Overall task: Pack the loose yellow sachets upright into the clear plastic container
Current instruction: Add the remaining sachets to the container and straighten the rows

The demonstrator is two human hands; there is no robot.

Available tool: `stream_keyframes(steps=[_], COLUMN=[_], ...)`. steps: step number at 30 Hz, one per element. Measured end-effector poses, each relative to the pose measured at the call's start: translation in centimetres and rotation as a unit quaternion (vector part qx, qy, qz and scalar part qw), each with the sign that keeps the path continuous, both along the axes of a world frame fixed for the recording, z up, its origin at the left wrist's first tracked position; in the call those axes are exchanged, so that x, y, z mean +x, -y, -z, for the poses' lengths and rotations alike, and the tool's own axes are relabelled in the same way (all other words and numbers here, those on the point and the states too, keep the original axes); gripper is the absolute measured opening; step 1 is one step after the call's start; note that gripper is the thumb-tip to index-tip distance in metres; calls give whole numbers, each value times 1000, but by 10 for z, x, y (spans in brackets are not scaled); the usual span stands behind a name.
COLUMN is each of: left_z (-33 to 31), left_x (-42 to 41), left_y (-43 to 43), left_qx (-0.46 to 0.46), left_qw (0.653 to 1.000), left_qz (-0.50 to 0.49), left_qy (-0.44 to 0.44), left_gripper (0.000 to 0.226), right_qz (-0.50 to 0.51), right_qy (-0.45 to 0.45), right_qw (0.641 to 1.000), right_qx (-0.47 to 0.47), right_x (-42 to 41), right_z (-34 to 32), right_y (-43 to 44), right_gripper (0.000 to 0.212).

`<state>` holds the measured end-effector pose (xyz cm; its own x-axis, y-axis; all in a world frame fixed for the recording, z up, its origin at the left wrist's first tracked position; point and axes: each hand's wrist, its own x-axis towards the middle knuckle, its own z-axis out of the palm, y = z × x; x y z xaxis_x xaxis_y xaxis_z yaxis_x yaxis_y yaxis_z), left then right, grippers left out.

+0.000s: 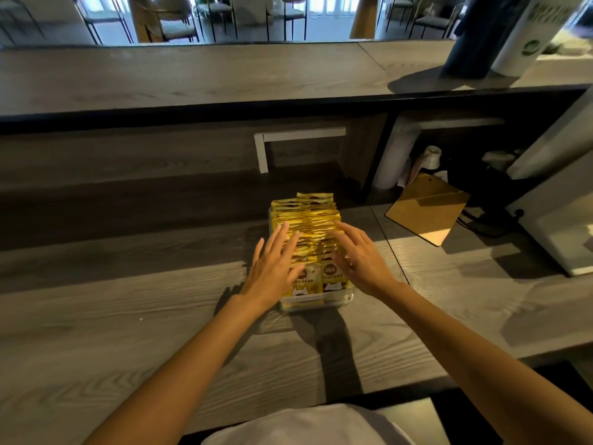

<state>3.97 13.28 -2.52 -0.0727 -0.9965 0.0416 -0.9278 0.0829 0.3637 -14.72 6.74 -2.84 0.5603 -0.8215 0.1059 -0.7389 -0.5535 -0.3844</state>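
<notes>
A clear plastic container [333, 300] stands on the wooden counter in the middle of the view. Several yellow sachets [308, 210] stand upright in it in two tight rows, their tops above the rim. The front sachets show a cat drawing. My left hand [276, 264] lies flat over the left row with fingers straight and spread. My right hand [359, 255] lies over the right row, fingers spread and lightly bent. Neither hand holds a sachet. Whether the palms touch the sachet tops I cannot tell.
A brown clipboard [426, 213] lies right of the container. Behind it a white roll [396, 155] stands in a dark recess. A white appliance [561, 220] fills the right edge. A raised bar shelf [192, 78] runs across the back, with a dark bottle [475, 36] and a white cup [529, 33].
</notes>
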Motion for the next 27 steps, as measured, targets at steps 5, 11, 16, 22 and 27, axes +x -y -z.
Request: stream_keyframes(steps=[5,11,16,22,27], left_z=[2,-1,-3,-9,-18], left_x=[-2,-5,-5,-3,0], left_y=[-10,0,2,2,5], left_qx=[-42,10,95,162,203], left_qw=[998,1000,992,984,972], left_qz=[37,18,53,76,118], left_qy=[25,5,58,-17,-17], left_gripper=[38,36,30,31,24], right_qz=[-59,-70,-123,-130,-139], right_qy=[-21,-62,-111,-97,-140], right_qw=[996,995,985,980,973], right_qx=[-58,-42,57,119,120], right_x=[-10,-4,-2,0,1], right_z=[-2,-9,-17,-25,-26], right_y=[-12,-1,-5,-6,-8], right_gripper=[44,40,40,40,31])
